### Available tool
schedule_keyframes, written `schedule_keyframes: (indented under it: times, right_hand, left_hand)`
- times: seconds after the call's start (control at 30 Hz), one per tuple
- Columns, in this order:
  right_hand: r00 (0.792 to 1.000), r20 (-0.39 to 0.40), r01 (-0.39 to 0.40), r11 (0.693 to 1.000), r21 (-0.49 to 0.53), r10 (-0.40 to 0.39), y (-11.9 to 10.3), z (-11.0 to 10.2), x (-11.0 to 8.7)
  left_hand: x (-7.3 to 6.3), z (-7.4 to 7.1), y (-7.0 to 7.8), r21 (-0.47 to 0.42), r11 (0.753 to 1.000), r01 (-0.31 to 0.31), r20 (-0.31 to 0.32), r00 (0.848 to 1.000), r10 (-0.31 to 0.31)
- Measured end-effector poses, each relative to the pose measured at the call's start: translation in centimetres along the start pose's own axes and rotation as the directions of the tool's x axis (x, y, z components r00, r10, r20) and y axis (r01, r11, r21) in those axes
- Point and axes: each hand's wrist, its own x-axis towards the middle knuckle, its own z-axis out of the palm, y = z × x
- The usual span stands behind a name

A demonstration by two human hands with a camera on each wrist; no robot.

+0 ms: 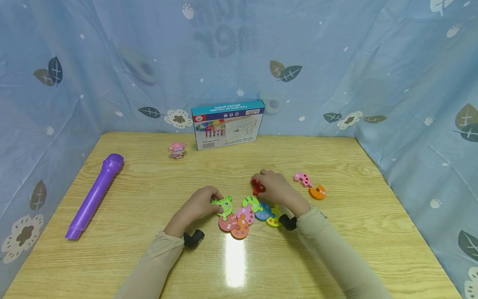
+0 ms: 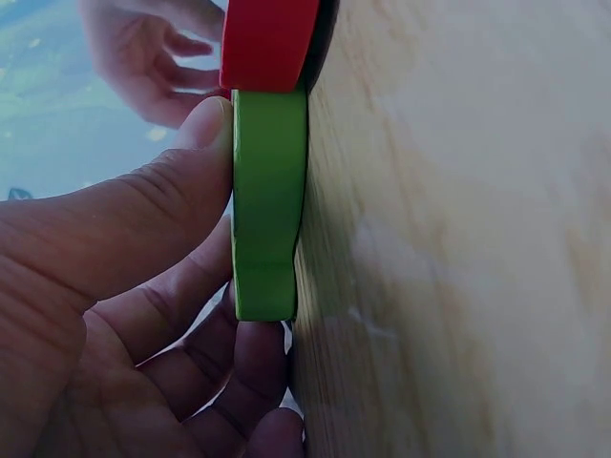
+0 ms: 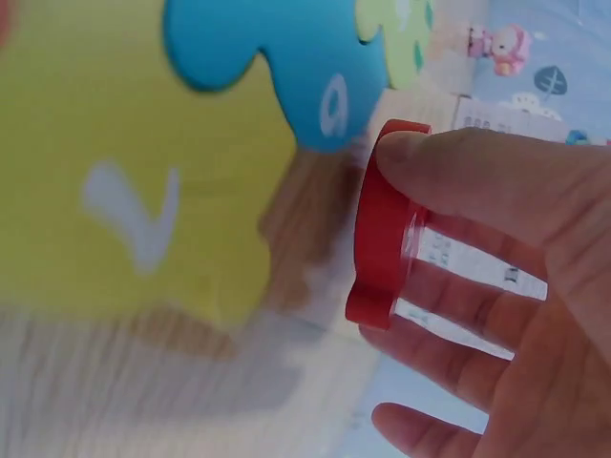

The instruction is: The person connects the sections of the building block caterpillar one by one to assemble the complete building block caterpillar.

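Observation:
A wooden number caterpillar puzzle lies on the table, its joined pieces running from the green face piece (image 1: 226, 205) through the red 2 piece (image 1: 226, 223), orange 3 piece (image 1: 240, 231), pink 4 piece (image 1: 245, 215), green 5 piece (image 1: 250, 203) and blue 6 piece (image 1: 264, 211) to the yellow piece (image 1: 274, 218). My left hand (image 1: 197, 207) grips the green face piece, thumb on top and fingers at its edge. Beyond the blue piece, my right hand (image 1: 278, 190) pinches a loose red puzzle piece (image 3: 382, 229) between thumb and fingers, apart from the chain.
Right of the right hand lie a pink puzzle piece (image 1: 303, 179) and an orange 10 piece (image 1: 317, 192). A boxed toy set (image 1: 229, 126) stands at the back, with a small pink figurine (image 1: 177, 150) beside it. A purple microphone-shaped tube (image 1: 95, 197) lies at left.

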Motion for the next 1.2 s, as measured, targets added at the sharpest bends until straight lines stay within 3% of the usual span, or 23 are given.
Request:
schedule_keyframes:
  times: [0.23, 0.53, 0.7, 0.93, 1.2]
  right_hand:
    - [1.000, -0.003, 0.026, 0.999, 0.028, -0.026, 0.6, -0.8, -2.0]
    - [0.988, 0.021, 0.152, 0.988, 0.037, -0.153, 1.5, -1.5, -4.5]
    - [0.974, -0.005, 0.226, 0.974, -0.007, -0.226, 1.9, -1.6, -5.6]
    - [0.976, 0.021, 0.217, 0.976, -0.023, -0.217, 2.0, -1.4, -6.4]
    - [0.962, 0.064, 0.268, 0.963, -0.026, -0.265, 2.5, -0.7, -6.5]
  left_hand:
    - [0.0, 0.0, 0.0, -0.002, 1.000, 0.008, 0.003, 1.000, -0.008]
    - [0.0, 0.0, 0.0, 0.002, 1.000, 0.003, 0.001, 1.000, -0.003]
    - [0.0, 0.0, 0.1, 0.003, 1.000, 0.008, 0.002, 1.000, -0.008]
    - [0.0, 0.0, 0.1, 0.008, 1.000, 0.012, 0.003, 1.000, -0.012]
    - [-0.1, 0.0, 0.2, 0.006, 1.000, 0.010, 0.006, 1.000, -0.010]
